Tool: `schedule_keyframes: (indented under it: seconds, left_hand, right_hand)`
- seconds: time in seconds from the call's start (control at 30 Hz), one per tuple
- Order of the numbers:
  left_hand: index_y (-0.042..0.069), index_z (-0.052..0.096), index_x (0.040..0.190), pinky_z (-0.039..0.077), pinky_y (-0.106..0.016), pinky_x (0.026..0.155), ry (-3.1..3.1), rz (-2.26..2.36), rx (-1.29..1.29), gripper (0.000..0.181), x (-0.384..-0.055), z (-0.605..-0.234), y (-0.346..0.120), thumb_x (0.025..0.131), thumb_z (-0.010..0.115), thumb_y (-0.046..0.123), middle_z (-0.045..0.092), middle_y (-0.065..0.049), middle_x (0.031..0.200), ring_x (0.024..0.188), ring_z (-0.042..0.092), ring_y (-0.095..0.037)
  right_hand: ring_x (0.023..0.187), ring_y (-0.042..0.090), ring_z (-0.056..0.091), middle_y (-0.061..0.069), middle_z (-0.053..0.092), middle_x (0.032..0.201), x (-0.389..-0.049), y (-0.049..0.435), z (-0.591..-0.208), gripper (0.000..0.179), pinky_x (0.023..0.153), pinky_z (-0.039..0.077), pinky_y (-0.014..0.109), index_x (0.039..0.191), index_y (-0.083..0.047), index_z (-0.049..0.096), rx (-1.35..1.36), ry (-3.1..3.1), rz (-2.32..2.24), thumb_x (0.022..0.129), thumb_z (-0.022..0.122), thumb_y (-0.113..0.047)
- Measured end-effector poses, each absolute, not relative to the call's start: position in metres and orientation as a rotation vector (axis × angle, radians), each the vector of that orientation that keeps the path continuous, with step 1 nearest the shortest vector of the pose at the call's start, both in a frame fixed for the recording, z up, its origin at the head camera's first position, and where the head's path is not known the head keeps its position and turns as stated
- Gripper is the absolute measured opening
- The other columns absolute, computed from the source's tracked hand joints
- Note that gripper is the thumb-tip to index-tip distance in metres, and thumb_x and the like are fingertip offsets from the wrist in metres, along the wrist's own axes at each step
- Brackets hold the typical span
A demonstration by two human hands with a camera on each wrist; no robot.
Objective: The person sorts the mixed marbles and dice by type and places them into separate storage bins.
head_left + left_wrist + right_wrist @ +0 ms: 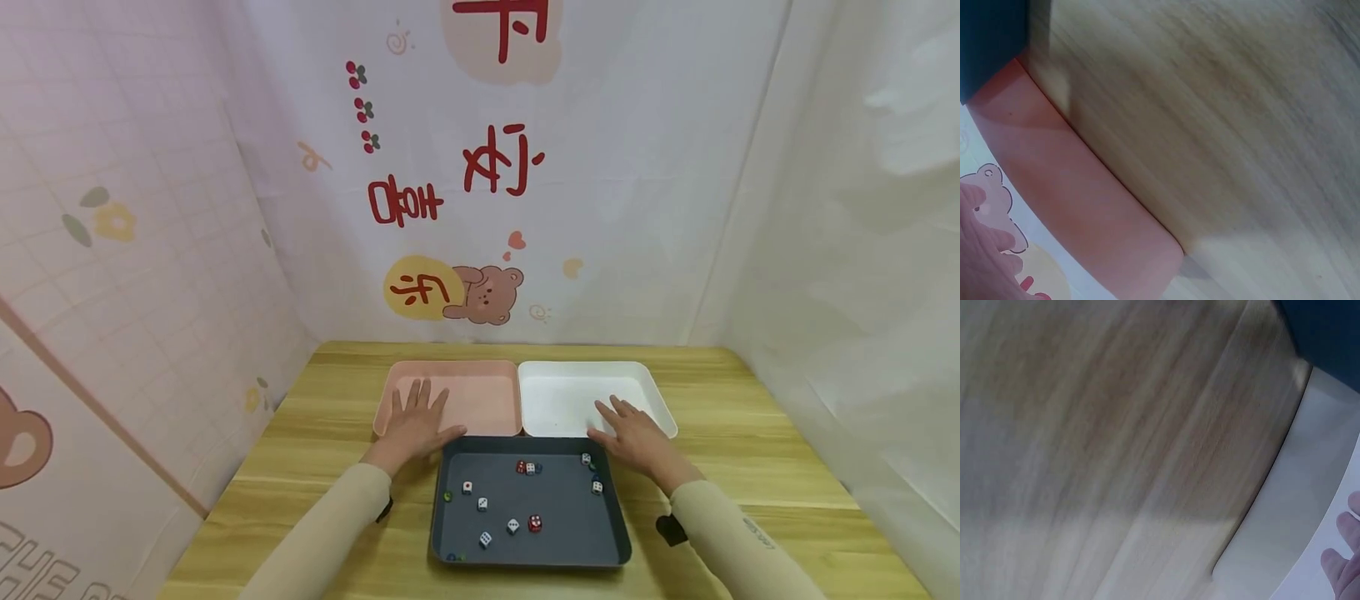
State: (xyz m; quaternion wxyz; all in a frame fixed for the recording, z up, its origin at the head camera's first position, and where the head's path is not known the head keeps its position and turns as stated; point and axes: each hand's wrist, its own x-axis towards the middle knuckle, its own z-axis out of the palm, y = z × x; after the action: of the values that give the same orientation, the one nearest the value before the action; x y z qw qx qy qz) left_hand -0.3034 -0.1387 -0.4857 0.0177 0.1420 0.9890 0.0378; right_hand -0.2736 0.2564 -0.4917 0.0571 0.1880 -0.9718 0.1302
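My left hand (415, 427), fingers spread, is over the near left part of a pink tray (483, 396) and holds nothing. My right hand (633, 433) has its fingers extended over the near right part of a white tray (562, 387), also without anything in it. Between the forearms lies a dark grey tray (562, 546) with several small dice in it. White dice (482, 504) are scattered on its left and front, one red die (535, 523) sits near the middle, and a red, white and blue row (530, 468) stands toward the back. Fingers (1349, 532) show at the right wrist view's edge.
All three trays stand on a wood-grain table (757, 450), the pink and white ones side by side behind the grey one. Tiny green and blue pieces (452, 557) lie along the grey tray's edges. A printed white curtain (637, 208) rises behind the table.
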Motion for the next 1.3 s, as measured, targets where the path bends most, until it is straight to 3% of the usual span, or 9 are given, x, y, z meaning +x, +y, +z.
schedule_keyframes:
  seconds: [0.57,1.3]
  left_hand:
    - [0.013,0.034,0.156,0.006,-0.068,0.113,3.062,0.089,0.554,0.084,-0.293,-0.476,-0.134,0.094,0.046,0.068,0.021,-0.024,0.160,0.149,0.011,-0.041]
    - [0.013,0.038,0.154,0.013,-0.068,0.112,3.064,0.133,0.713,0.085,-0.269,-0.476,-0.140,0.090,0.054,0.068,0.026,-0.023,0.158,0.147,0.018,-0.041]
  right_hand:
    - [0.124,0.049,0.051,0.030,0.052,0.138,-0.254,0.260,-0.493,0.045,0.101,0.041,0.058,0.132,-0.001,0.063,0.718,-2.827,0.390,0.098,0.062,-0.030]
    - [0.117,0.046,0.057,0.026,0.058,0.132,-0.238,0.265,-0.511,0.039,0.095,0.045,0.060,0.129,-0.004,0.066,0.753,-2.788,0.395,0.097,0.064,-0.027]
